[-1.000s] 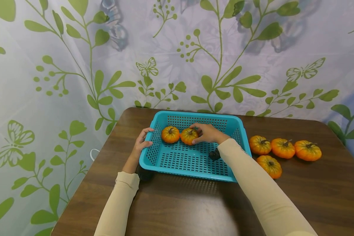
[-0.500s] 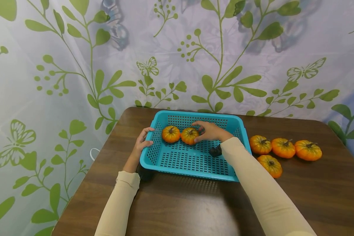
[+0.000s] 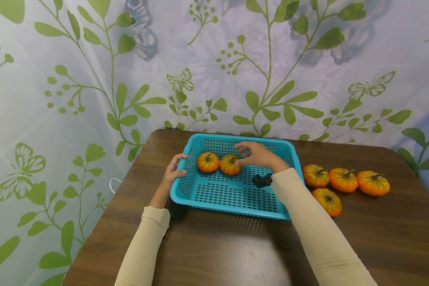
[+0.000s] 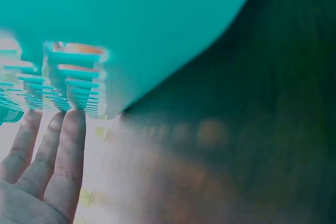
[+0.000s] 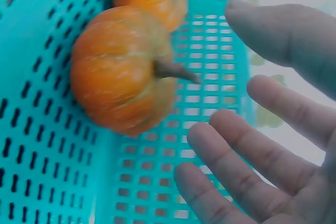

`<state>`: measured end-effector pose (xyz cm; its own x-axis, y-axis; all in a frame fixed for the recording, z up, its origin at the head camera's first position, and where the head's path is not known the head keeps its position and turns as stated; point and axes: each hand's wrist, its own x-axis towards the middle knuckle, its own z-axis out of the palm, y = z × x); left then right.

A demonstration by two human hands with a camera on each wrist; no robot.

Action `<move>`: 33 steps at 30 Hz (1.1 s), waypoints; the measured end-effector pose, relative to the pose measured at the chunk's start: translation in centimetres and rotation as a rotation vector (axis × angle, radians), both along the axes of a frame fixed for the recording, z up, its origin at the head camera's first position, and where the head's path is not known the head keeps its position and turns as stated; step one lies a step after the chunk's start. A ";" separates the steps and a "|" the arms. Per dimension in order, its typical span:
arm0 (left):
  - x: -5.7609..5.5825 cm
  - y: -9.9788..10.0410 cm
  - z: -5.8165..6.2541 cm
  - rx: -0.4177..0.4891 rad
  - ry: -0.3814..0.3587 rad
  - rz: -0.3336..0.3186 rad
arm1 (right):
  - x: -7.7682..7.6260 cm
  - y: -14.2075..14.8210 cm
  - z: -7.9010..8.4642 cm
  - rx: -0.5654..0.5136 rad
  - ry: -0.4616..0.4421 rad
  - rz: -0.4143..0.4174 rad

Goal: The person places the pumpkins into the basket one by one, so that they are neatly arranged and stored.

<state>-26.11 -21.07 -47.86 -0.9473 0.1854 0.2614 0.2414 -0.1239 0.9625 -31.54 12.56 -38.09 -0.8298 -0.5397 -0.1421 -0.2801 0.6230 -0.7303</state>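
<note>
A turquoise plastic basket (image 3: 232, 215) with slotted walls stands on the table. My left hand (image 3: 171, 171) holds its left end, thumb over the rim; in the left wrist view straight fingers (image 4: 68, 156) touch the outer wall and the thumb is hidden. Two small orange pumpkins lie inside, side by side: a left pumpkin (image 3: 207, 162) and a right pumpkin (image 3: 230, 165). Above the basket, beside the right pumpkin, my right hand (image 3: 257, 154) is empty, with fingers spread; the right wrist view has a gap between its fingertips (image 5: 199, 132) and that pumpkin (image 5: 123, 72).
Several more pumpkins lie on the table right of the basket, a row of three with its middle one (image 3: 343, 180) and another pumpkin (image 3: 327, 201) in front. The brown wooden table (image 3: 214, 254) meets a leaf-patterned cloth (image 3: 207, 71) behind.
My right hand has let go of the right pumpkin and drawn back up and to the right, its fingers spreading. The left hand stays on the basket's rim.
</note>
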 end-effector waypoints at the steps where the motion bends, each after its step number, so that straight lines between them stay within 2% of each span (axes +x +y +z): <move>1: 0.0 0.0 0.0 -0.001 -0.001 0.002 | 0.1 0.1 0.2 -0.007 0.005 0.003; 8: -0.1 0.0 -0.1 -0.004 -0.011 0.006 | 1.2 0.6 1.2 -0.078 0.046 0.023; 18: -0.2 -0.1 -0.2 0.013 0.014 -0.004 | 2.9 1.8 2.8 -0.236 0.017 0.035; 27: -0.1 -0.2 -0.2 0.009 0.024 -0.004 | 4.6 3.3 3.2 -0.347 0.013 0.032; 33: -0.1 -0.2 -0.4 0.019 0.040 -0.008 | 5.8 4.8 3.3 -0.458 -0.025 0.005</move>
<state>-26.17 -21.25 -48.23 -0.9345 0.1878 0.3024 0.2783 -0.1439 0.9496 -25.72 17.35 -34.79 -0.8261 -0.5559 0.0922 -0.2610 0.2325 -0.9369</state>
